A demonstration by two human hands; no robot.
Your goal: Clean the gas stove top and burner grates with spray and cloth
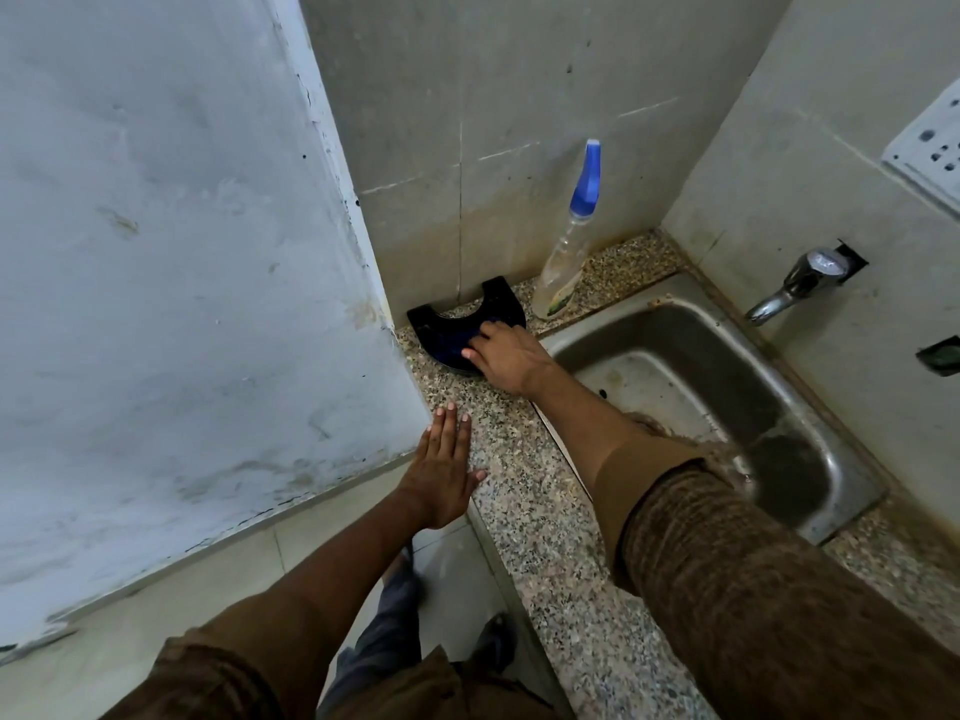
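From my head camera, I reach my right hand (506, 358) to the far left corner of the speckled stone bench (540, 491), where a black, horseshoe-shaped piece (457, 322) lies flat against the tiled wall (467, 122). My fingers (480, 345) are curled down onto its near right part, over a fold of dark blue cloth (465, 337) that sits on the piece just under my fingertips; whether I am pinching the cloth or only pressing on it, I cannot tell. The open side of the horseshoe faces the wall, and both its arms stretch out past my fingers toward the back edge of the bench.

A clear spray bottle (563, 267) with a blue and white trigger head stands upright at the back edge, just right of the black piece and apart from my hand, leaning close to the wall.

My left hand (441, 472) lies flat with straight fingers at the bench's left edge, beside a pale painted panel (182, 252), holding nothing.

To the right of my right forearm, a steel sink (696, 324) is set into the bench, with a metal tap (795, 288) jutting from the right wall above it.
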